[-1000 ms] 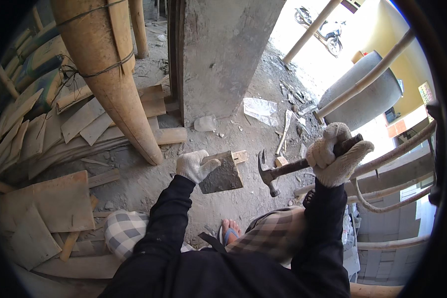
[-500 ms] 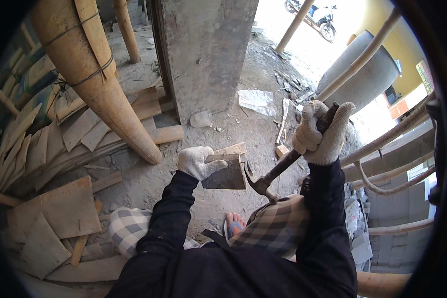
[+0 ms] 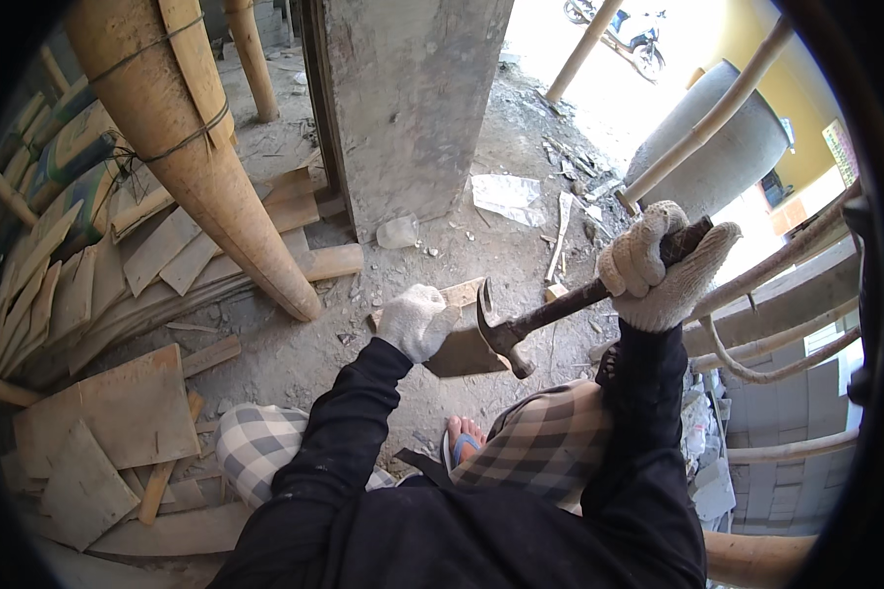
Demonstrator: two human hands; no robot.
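My left hand [image 3: 414,322], in a white knitted glove, is closed on a small wooden board [image 3: 469,353] with a lighter strip along its far edge. My right hand [image 3: 664,267], gloved alike, is wrapped round the handle of a claw hammer [image 3: 562,306]. The hammer slants down to the left, its head overlapping the board's right side in view. Whether metal and wood touch, I cannot tell. Both things are held over the dirt floor in front of my knees.
Loose boards [image 3: 108,407] lie at the left, beside a leaning bamboo pole [image 3: 201,182]. A concrete column [image 3: 403,108] rises ahead. A clear plastic cup [image 3: 398,232] and a white sheet [image 3: 508,199] lie near its base. Bamboo rails [image 3: 796,447] run along the right.
My right hand has moved right and slightly down with the hammer, whose head has risen to overlap the board. My left hand has shifted right along with the board, which has tilted.
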